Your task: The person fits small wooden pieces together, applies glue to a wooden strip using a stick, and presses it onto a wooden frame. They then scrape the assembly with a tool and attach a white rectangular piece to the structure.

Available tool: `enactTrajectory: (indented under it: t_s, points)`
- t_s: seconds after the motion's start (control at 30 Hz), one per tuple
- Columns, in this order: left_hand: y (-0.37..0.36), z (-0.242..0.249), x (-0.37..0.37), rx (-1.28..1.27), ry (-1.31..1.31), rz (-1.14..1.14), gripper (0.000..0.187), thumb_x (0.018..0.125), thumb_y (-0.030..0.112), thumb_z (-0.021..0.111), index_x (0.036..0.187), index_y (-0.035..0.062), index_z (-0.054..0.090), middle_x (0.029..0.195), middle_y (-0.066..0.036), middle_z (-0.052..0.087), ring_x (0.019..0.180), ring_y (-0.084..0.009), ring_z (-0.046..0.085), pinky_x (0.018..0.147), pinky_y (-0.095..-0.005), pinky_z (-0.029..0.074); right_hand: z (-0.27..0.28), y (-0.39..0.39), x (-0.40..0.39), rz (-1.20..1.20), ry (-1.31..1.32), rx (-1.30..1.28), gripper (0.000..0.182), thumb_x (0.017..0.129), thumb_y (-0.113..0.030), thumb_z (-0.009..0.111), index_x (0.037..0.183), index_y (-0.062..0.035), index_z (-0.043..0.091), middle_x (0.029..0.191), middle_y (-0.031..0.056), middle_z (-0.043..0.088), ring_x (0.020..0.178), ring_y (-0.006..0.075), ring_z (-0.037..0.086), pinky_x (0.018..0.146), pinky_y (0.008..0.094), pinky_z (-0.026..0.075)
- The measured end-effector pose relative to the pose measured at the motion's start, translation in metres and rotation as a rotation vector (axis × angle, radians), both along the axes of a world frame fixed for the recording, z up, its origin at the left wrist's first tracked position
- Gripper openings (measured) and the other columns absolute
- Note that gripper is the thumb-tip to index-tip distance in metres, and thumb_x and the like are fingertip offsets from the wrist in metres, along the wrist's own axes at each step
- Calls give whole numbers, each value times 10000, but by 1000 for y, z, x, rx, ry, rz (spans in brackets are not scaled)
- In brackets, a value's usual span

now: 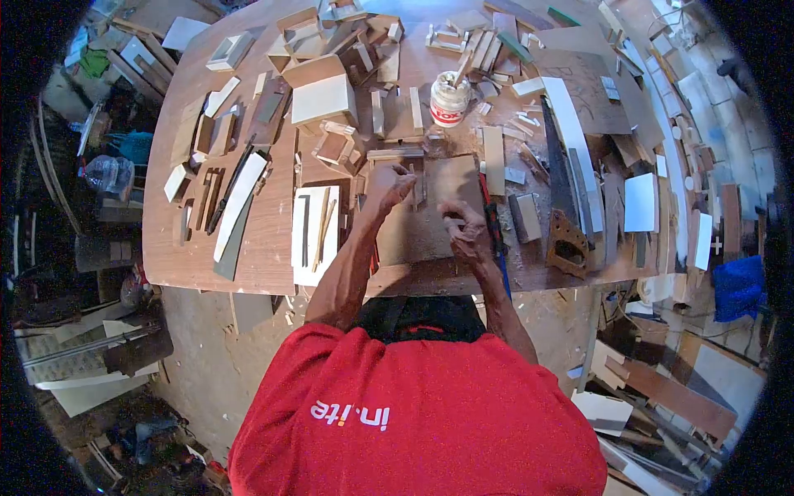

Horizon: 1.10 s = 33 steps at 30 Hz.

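My left hand (395, 185) is closed in a pinch on a thin wooden strip (414, 175) that stands up from the work area in front of me. My right hand (466, 229) is a little nearer and to the right, its fingers curled together; whatever they hold is too small to make out. Beneath both hands lies a flat brown board (451, 183). A short wooden block (395, 155) lies just beyond my left hand. Farther off stands an open jar (449, 101) of white paste with a stick in it.
Small wooden boxes (322, 95) crowd the far side of the table (273, 277). On the right lie a handsaw (568, 240), long strips and offcuts. A white board (316, 236) with thin sticks lies left of my arm. Scrap wood (678, 388) leans beside the table.
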State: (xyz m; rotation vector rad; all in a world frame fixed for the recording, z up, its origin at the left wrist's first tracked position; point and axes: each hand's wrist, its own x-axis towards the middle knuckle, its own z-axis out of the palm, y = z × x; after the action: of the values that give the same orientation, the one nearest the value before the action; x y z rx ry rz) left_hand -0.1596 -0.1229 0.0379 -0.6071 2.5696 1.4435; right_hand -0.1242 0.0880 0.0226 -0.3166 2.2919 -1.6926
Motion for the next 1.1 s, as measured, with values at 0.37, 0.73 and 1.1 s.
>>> enactTrajectory:
  t_s: [0.37,0.73,1.1]
  points:
    - [9,-55,-40,-373,60,-129,300,664,265,691,594,-15,610,567,-196,554,515,-287,570,499,-426,442,-36,3,1,-15,-83,-101,367,867,18,528,1222,-33,606,1050,98,688,972,164,652,867,274,506]
    - [17,-46,-39,-370,-23,-61,254,651,216,684,603,-25,621,595,-215,596,523,-312,603,492,-426,451,-34,4,2,-39,-79,-2,353,862,-47,533,1206,-32,609,1042,138,688,944,218,667,855,320,522]
    - [4,-41,-25,-252,146,-76,298,632,243,752,740,-29,702,720,-216,672,662,-318,670,610,-407,513,-29,-35,-21,-70,238,201,633,791,-270,669,1351,-67,457,1176,176,605,1050,342,598,856,438,495]
